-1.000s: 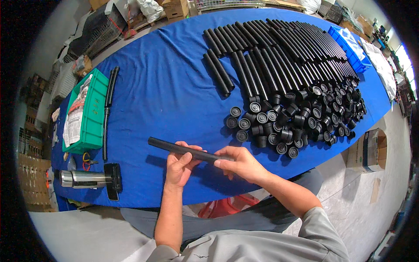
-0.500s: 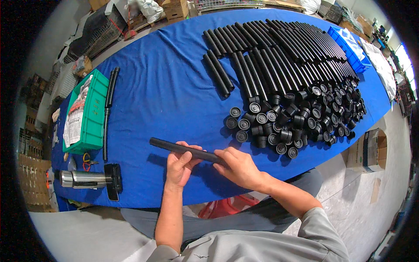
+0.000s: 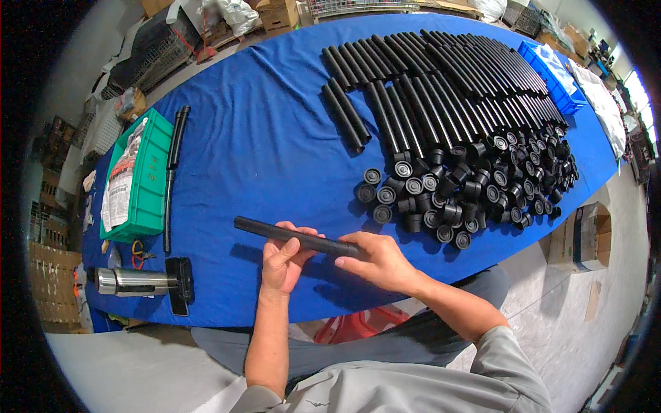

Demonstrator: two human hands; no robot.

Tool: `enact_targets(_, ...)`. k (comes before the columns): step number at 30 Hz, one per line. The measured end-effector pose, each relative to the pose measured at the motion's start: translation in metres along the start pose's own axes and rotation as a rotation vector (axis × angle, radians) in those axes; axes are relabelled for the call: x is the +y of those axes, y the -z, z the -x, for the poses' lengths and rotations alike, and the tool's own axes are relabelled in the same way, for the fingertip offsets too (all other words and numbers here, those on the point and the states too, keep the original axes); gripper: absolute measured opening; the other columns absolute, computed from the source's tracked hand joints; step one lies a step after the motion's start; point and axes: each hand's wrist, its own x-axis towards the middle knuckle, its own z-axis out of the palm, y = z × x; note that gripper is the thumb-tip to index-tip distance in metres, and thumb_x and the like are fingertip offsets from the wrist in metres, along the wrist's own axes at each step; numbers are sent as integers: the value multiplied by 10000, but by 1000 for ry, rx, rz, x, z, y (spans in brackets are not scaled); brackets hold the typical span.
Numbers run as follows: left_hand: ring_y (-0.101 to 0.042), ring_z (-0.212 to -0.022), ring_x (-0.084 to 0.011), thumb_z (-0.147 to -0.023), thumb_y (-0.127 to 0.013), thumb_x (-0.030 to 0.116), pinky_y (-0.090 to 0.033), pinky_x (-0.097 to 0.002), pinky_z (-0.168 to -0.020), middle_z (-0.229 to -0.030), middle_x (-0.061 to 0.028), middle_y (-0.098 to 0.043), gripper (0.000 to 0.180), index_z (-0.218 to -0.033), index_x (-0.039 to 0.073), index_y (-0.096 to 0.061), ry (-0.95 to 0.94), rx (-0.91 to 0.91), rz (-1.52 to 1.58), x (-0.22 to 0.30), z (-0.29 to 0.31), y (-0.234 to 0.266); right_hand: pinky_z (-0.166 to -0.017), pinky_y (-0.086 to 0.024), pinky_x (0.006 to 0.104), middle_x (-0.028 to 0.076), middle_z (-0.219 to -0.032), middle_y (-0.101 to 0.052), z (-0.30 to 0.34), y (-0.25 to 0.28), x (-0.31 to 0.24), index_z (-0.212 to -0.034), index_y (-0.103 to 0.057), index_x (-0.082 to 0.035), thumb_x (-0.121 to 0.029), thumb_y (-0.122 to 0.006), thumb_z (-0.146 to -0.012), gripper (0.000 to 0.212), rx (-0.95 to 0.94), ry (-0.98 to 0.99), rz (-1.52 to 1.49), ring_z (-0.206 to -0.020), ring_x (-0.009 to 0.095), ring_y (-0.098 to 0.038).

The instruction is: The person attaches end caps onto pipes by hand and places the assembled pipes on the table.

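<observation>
A black tube is held level above the blue cloth, slanting slightly down to the right. My left hand is closed around its middle, thumb on top. My right hand wraps the tube's right end, with the palm against it; whether a cap sits on that end is hidden. Beyond my right hand lies a heap of round black caps, many showing ringed faces. Behind the caps, rows of black tubes lie side by side, with two tubes a little apart at their left.
To the left stand a green crate with newspaper in it, thin black tubes, a steel flask, a black phone-like object and orange-handled snips. A blue crate is at the far right; a cardboard box sits on the floor.
My right hand has shifted slightly on the tube's right end, its fingers now straighter and the thumb lower. The tube has moved a touch to the left. My left hand keeps its grip.
</observation>
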Motion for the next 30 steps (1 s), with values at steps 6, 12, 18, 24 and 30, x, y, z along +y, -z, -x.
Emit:
enact_targets(6, -666, -1038, -395, -890, -695, 66, -610, -459, -862, -1110, -244, -649, 286, -1120, 57, -526, 15, 31, -14, -6, -3, 5, -630, -519, 386, 179, -898, -641, 4, -13, 18, -1120, -631, 0, -191, -713, -866, 328, 186, 366, 355, -796, 336, -649)
enact_targets(12, -663, -1043, -405, -890, -687, 53, -615, -462, -852, -1112, -247, -647, 309, -1141, 60, -508, 1, 2, -4, -4, -2, 5, -660, -516, 405, 180, -907, -648, -2, 5, -9, -1132, -633, -1, -225, -729, -855, 369, -148, -445, -477, -798, 359, -649)
enact_targets(18, -643, -1088, -414, -886, -671, 38, -596, -474, -884, -1126, -251, -644, 314, -1154, 58, -509, -11, -16, -10, 0, -1, -1, -670, -516, 369, 146, -850, -668, 2, -11, 16, -1137, -655, 9, -257, -743, -856, 397, 129, 176, 109, -729, 208, -651)
enact_targets(24, -693, -951, -286, -899, -681, 113, -610, -390, -760, -1087, -187, -669, 311, -1171, 39, -550, 160, 74, -390, 7, 5, -12, -580, -484, 280, 35, -797, -657, -1, -10, 23, -1122, -677, 9, -198, -723, -872, 327, 68, -156, -233, -660, 97, -593)
enact_targets(30, -672, -882, -235, -851, -737, 142, -552, -370, -729, -1051, -97, -685, 235, -1062, 55, -680, -484, 48, -1749, 52, 25, -54, -502, -438, 232, -9, -705, -592, 4, 4, 12, -1101, -671, 24, -142, -707, -877, 281, 74, -195, -299, -564, 54, -540)
